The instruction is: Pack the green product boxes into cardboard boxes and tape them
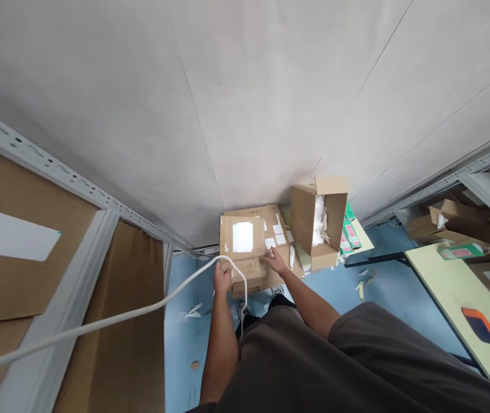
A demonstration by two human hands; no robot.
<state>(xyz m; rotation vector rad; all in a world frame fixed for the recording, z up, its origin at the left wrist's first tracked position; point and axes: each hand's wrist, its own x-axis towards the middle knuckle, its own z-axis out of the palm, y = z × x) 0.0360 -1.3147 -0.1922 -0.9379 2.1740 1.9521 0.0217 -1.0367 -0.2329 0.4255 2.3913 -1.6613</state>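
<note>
A flat cardboard piece [249, 267] with a large white label lies in front of me, on top of more cardboard [274, 215] that carries several small white labels and handwriting. My left hand [222, 277] grips its near left corner, fingers partly hidden under the edge. At the right edge, my right hand [275, 261] has its fingers bent together against the cardboard; the fingertips are small in view. A white cable [150, 308] crosses close above my left hand and bends down toward my body.
An open carton [302, 221] with white packing inside stands to the right, beside green-and-pink boxes [349, 234]. Racks with large cartons [25, 246] flank the left. On the right are a pale table [436, 278] and an orange-and-blue item [481, 326]. Scraps litter the blue floor [184, 350].
</note>
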